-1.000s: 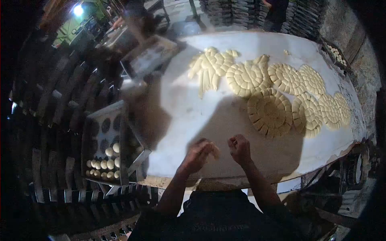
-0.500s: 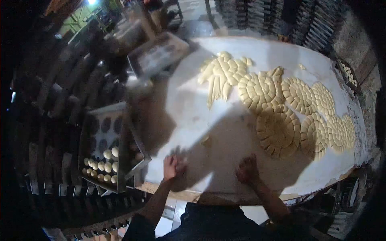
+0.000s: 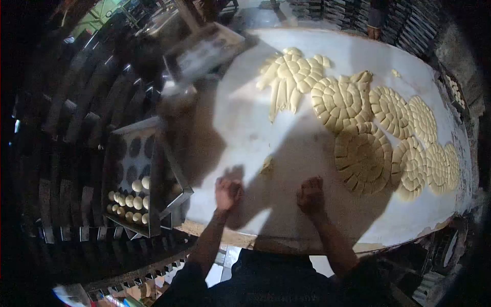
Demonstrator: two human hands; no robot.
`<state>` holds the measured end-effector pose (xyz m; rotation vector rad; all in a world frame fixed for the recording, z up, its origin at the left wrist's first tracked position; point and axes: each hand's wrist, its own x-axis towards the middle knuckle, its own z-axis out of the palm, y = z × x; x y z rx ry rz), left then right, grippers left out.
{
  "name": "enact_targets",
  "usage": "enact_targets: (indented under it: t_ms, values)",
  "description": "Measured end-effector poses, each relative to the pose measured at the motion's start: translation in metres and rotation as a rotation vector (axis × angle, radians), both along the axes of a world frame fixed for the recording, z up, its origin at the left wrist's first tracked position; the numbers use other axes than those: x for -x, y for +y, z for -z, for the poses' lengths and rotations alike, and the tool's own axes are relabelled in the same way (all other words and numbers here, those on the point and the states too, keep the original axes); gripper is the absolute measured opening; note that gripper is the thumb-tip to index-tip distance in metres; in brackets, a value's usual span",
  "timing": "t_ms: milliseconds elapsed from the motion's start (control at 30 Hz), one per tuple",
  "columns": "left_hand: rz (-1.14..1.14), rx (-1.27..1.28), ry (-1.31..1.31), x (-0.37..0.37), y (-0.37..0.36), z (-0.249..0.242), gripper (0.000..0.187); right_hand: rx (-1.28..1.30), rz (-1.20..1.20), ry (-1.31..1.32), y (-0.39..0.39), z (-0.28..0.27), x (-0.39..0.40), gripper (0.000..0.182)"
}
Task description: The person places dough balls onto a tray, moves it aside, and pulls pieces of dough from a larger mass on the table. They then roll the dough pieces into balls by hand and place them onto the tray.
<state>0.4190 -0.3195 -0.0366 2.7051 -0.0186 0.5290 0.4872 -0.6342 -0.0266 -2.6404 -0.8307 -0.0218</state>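
Note:
My left hand (image 3: 228, 193) is curled low over the near left part of the pale worktable (image 3: 245, 148), its fingers bent inward. Level with it to the right, my right hand (image 3: 311, 195) is also closed, in shadow. Whatever lies under either palm is hidden. Between and beyond the hands is a small scrap of dough (image 3: 267, 166). Further right, cut dough is laid out in several coils, the shadowed coil (image 3: 362, 158) being closest to my right hand. A looser heap of dough pieces (image 3: 294, 71) lies toward the far side, with long strips hanging off it.
At the left a tray with round hollows (image 3: 134, 169) holds several dough balls (image 3: 137, 202) in its near rows. Another hollowed tray (image 3: 207, 53) stands at the back left. Dark slatted racks (image 3: 66, 117) line the left. A person's hand (image 3: 374, 32) shows at the far edge.
Both hands have shifted slightly, the left one rightward and up, the right one a little up, staying curled. The view has tilted, so the table and dough appear higher and further right.

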Motion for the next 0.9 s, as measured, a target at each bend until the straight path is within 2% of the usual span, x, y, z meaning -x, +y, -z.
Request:
enact_targets:
  t_ms: [33,100,167,200,233,267,333,367,400,467,500,533,567,600,667,700,733,767,800,833,900]
  values:
    - [-0.055,0.136,-0.02,-0.011,-0.019,0.003,0.016,-0.047,0.042,-0.068,0.02,0.003,0.006,0.031]
    - [-0.063,0.5,0.12,0.002,-0.035,0.029,0.016,-0.098,0.046,-0.141,0.029,0.001,0.02,0.03]
    - [0.192,-0.013,0.253,0.035,-0.062,-0.035,0.01,-0.168,-0.152,-0.014,0.012,0.0,0.056,0.027]
    - [0.174,0.221,-0.014,0.054,-0.054,-0.005,0.011,-0.091,-0.211,-0.137,-0.011,0.023,0.065,0.026]
    - [0.115,0.212,-0.019,0.063,-0.031,0.018,0.011,-0.019,-0.269,-0.259,-0.038,0.05,0.059,0.025]
    - [0.156,0.424,0.067,0.074,-0.001,0.038,0.011,0.011,-0.177,-0.258,-0.055,0.056,0.038,0.022]
    - [0.121,-0.11,-0.02,0.069,0.029,-0.007,0.014,-0.014,-0.013,-0.151,-0.049,0.024,0.01,0.017]
    - [-0.129,0.003,0.016,0.047,0.025,-0.024,0.017,-0.067,0.065,-0.048,-0.035,0.005,-0.01,0.014]
    - [-0.143,0.14,-0.069,0.028,0.028,-0.024,0.019,-0.064,0.047,-0.045,-0.012,0.002,-0.022,0.014]
    - [-0.16,0.18,-0.074,-0.005,0.011,-0.009,0.016,-0.181,0.278,-0.318,0.025,0.0,-0.026,0.02]
    - [-0.204,0.343,-0.03,-0.012,0.002,0.032,0.017,-0.171,0.266,-0.32,0.034,0.006,-0.016,0.02]
    - [-0.119,0.5,0.086,-0.007,-0.017,0.024,0.017,-0.246,0.296,-0.265,0.04,0.016,-0.005,0.019]
    - [0.045,0.316,0.118,0.006,-0.025,0.031,0.023,-0.325,0.322,-0.215,0.045,0.023,0.005,0.018]
    - [0.205,0.124,0.148,0.023,-0.03,0.039,0.029,-0.35,0.252,-0.147,0.04,0.03,0.02,0.016]
    - [0.323,0.031,0.076,0.082,-0.031,0.021,0.039,-0.228,0.094,-0.25,0.01,0.047,0.05,0.017]
    - [0.299,0.121,0.303,0.106,-0.024,0.0,0.044,-0.077,0.006,-0.419,-0.012,0.056,0.05,0.018]
    - [0.292,0.171,0.418,0.123,-0.01,-0.029,0.047,0.026,-0.063,-0.323,-0.033,0.042,0.052,0.019]
    - [0.276,0.215,0.531,0.141,0.005,-0.06,0.05,0.067,0.008,0.018,-0.05,0.019,0.042,0.021]
    - [0.349,0.422,0.593,0.151,0.023,-0.097,0.051,0.138,0.119,0.322,-0.066,-0.006,0.031,0.025]
    - [0.422,0.628,0.649,0.16,0.045,-0.129,0.053,0.133,0.376,0.86,-0.066,-0.021,0.012,0.034]
    - [0.529,0.543,0.065,0.178,0.101,-0.178,0.049,-0.257,0.418,0.951,-0.044,-0.03,0.002,0.021]
